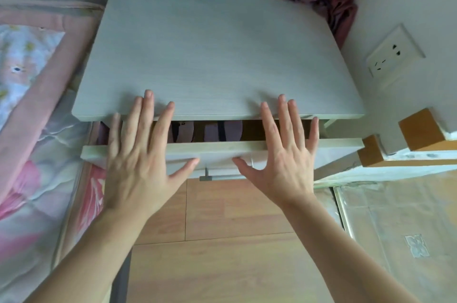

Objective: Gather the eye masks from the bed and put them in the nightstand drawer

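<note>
The drawer [222, 152] of the nightstand [217, 55] is shown nearly shut, with only a narrow slot left under the top panel. Both hands are spread wide and flat, nothing being held in either: the left hand [138, 154] is laid over the left part of the drawer front, the right hand [282, 154] over the right part, with the fingertips reaching to the edge of the top. The palms appear to be set symmetrically so that the front is pushed in evenly and not skewed; the handle [222, 177] between and below the thumbs is left ungripped. The masks [212, 131], purple with dark straps, are glimpsed through the slot, inside the drawer, between the two hands and just beyond the fingers. No mask can be made out on the visible strip of bed [29, 110] at the left. The task is judged to be at its closing step.
</note>
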